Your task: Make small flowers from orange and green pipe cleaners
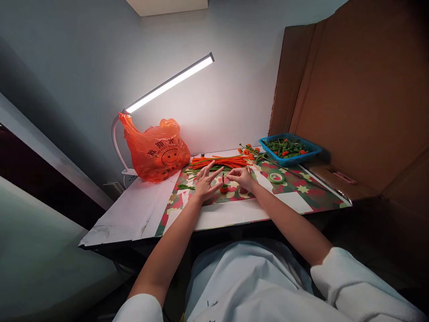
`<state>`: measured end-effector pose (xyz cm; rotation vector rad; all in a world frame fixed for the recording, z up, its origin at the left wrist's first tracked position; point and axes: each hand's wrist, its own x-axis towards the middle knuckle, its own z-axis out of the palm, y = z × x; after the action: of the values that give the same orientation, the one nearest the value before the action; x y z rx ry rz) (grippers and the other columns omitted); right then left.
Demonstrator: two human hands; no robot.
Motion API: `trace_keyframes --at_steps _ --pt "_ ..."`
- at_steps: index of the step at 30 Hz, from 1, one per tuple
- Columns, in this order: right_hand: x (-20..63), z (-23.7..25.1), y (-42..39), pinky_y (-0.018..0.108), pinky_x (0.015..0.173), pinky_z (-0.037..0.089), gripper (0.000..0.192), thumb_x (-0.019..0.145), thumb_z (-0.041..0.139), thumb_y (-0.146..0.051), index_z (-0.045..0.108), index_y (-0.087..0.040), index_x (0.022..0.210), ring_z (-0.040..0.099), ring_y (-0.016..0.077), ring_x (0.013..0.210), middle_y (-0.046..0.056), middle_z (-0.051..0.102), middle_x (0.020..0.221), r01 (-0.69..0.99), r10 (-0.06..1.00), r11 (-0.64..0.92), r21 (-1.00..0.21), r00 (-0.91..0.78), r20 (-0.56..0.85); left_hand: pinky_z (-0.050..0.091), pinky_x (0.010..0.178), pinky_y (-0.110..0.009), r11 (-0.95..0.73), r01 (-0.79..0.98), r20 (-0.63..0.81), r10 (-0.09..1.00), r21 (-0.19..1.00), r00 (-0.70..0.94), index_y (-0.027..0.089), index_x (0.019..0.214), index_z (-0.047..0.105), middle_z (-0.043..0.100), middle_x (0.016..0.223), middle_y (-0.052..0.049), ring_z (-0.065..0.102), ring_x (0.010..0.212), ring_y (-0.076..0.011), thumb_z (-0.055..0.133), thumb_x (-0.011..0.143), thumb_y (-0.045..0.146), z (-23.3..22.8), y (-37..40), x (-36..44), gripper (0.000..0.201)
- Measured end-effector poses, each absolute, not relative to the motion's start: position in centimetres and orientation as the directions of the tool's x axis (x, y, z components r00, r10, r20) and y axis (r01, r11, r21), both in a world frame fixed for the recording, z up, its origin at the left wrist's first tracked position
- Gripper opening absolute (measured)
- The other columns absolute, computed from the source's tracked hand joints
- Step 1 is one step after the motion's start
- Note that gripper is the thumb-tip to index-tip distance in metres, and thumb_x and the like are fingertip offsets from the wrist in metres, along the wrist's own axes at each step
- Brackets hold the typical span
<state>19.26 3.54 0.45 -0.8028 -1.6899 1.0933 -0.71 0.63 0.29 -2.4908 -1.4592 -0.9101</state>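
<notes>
My left hand (207,182) is over the patterned mat with its fingers spread, holding nothing that I can see. Close by its fingertips is a small orange chenille flower (224,189) with a short green stem pointing up. On the other side of that stem, my right hand (244,178) has thumb and fingertips pinched together; whatever is between them is too small to make out. Behind both hands lies a bundle of orange chenille stems (221,162), with green ones along its near side. A green leaf-like piece (185,187) rests left of my left hand.
An orange plastic bag (157,152) stands at the back left under a lit lamp (170,82). A roll of green tape (276,178) lies right of my right hand. Finished-looking orange flowers (247,151) sit beside a blue basket (291,158) of green and orange pieces. Cardboard (355,89) borders the right.
</notes>
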Motion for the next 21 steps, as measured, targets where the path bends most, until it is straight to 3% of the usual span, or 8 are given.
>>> trace_keyframes --at_steps 3,7,14,21 --pt "19.2 -0.6 3.9 0.026 0.058 0.043 0.020 0.069 0.067 -0.036 0.069 -0.017 0.067 0.057 0.0141 0.061 0.003 0.067 0.066 0.159 0.839 0.482 -0.862 -0.368 0.402 0.025 0.108 -0.047 -0.522 0.820 0.540 0.771 0.233 0.337 0.035 0.127 0.060 0.034 0.151 -0.003 0.032 0.132 -0.0297 0.059 0.082 0.051 0.2 0.6 -0.9 0.048" --pt "19.2 -1.2 3.7 0.025 0.055 0.040 0.016 0.072 0.065 -0.032 0.070 -0.017 0.068 0.056 0.0136 0.058 0.002 0.067 0.064 0.253 0.793 0.573 -0.779 -0.408 0.451 0.029 0.105 -0.046 -0.506 0.808 0.511 0.802 0.303 0.310 0.029 0.098 0.073 0.052 0.136 -0.004 0.041 0.124 -0.0289 0.068 0.076 0.050 -0.1 0.7 -0.7 0.031" --pt "19.2 -1.2 3.6 0.023 0.055 0.034 0.015 0.075 0.062 -0.027 0.071 -0.017 0.067 0.051 0.0113 0.057 0.000 0.064 0.062 0.378 0.761 0.643 -0.666 -0.415 0.499 0.038 0.099 -0.041 -0.545 0.738 0.492 0.806 0.399 0.329 0.025 0.085 0.074 0.069 0.106 -0.005 0.056 0.105 -0.0227 0.068 0.077 0.039 -0.6 1.1 -0.2 0.018" --pt "19.1 -1.2 3.6 0.022 0.057 0.034 0.014 0.075 0.061 -0.024 0.069 -0.017 0.067 0.051 0.0107 0.058 0.000 0.064 0.063 0.435 0.776 0.627 -0.646 -0.421 0.470 0.044 0.094 -0.037 -0.585 0.650 0.471 0.801 0.485 0.369 0.022 0.085 0.072 0.070 0.104 -0.005 0.061 0.100 -0.0210 0.066 0.074 0.028 -1.0 1.6 -0.6 0.014"
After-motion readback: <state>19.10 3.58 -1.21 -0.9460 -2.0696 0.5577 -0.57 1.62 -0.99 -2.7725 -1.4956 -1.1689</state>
